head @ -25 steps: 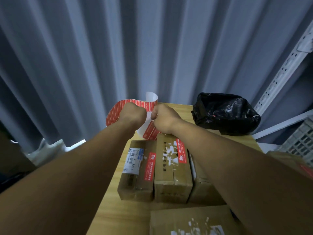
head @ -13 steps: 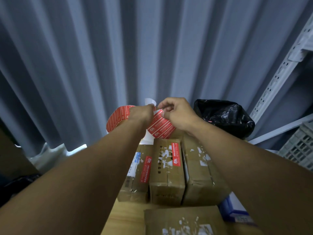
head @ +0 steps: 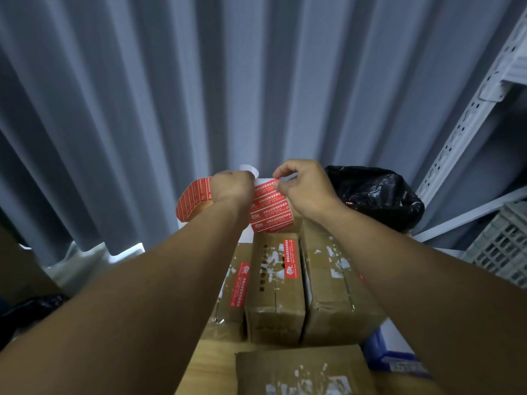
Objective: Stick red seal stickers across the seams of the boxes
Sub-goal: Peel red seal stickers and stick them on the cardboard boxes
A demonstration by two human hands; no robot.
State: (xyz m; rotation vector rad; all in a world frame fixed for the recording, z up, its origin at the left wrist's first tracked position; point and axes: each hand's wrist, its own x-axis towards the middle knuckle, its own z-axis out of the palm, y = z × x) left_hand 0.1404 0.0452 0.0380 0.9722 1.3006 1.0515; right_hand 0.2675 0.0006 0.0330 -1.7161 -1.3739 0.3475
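My left hand point(head: 231, 186) grips a curled strip of red seal stickers point(head: 271, 208) on white backing, held up above the boxes. My right hand point(head: 306, 186) pinches the top corner of the uppermost sticker on that strip between thumb and forefinger. Below stand three brown cardboard boxes side by side: the left box point(head: 228, 297) carries a red seal point(head: 239, 285), the middle box point(head: 275, 292) carries a red seal point(head: 291, 259), and the right box point(head: 333, 283) shows only white label scraps on top. A fourth box point(head: 302, 372) lies nearest me.
A black plastic bag point(head: 373, 195) sits behind the boxes at the right. Grey curtains hang behind the wooden table point(head: 208, 363). A metal shelf upright point(head: 467, 118) and a grey crate point(head: 502, 246) stand at the right. A blue object point(head: 379, 352) lies beside the right box.
Both hands have risen with the strip. My right hand has gone from a closed fist near the strip to pinching the corner of the top sticker. The view has tilted toward the boxes.
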